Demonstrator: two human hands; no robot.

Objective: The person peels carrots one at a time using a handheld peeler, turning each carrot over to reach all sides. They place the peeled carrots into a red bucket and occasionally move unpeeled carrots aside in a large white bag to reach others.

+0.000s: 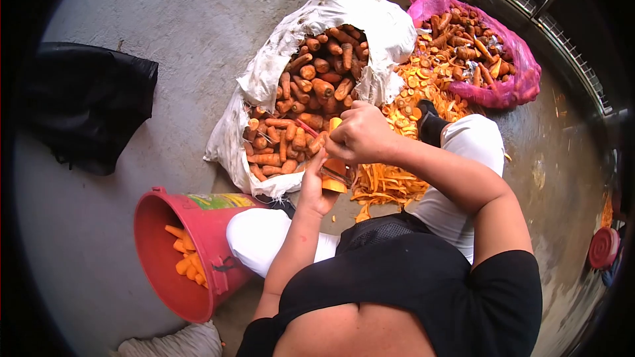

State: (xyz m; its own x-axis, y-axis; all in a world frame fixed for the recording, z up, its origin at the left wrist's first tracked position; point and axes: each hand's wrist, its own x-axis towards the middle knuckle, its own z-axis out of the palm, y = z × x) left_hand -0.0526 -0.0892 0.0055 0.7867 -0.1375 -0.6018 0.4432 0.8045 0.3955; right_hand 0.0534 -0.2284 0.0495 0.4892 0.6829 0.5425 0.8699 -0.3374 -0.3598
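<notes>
My left hand [315, 185] is closed around a peeled orange carrot [334, 186], held over the gap between my knees. What looks like a peeler [336, 174] lies against the carrot, its metal part showing. My right hand [360, 133] makes a fist on the tool's upper end, close above the left hand; the fingers hide most of the handle. Just beyond both hands, a white woven sack [264, 86] gapes open, full of unpeeled carrots [322, 89]. Orange peelings [390, 184] are heaped on the floor below my right forearm.
A red bucket [221, 221] lies tipped at the left, with several peeled carrots [187, 256] inside. Behind the peelings stands a pink bag [522, 86] of carrot pieces. Black plastic [99, 102] lies far left, a pale sack [178, 342] bottom left, and a red round lid-like object [604, 248] far right.
</notes>
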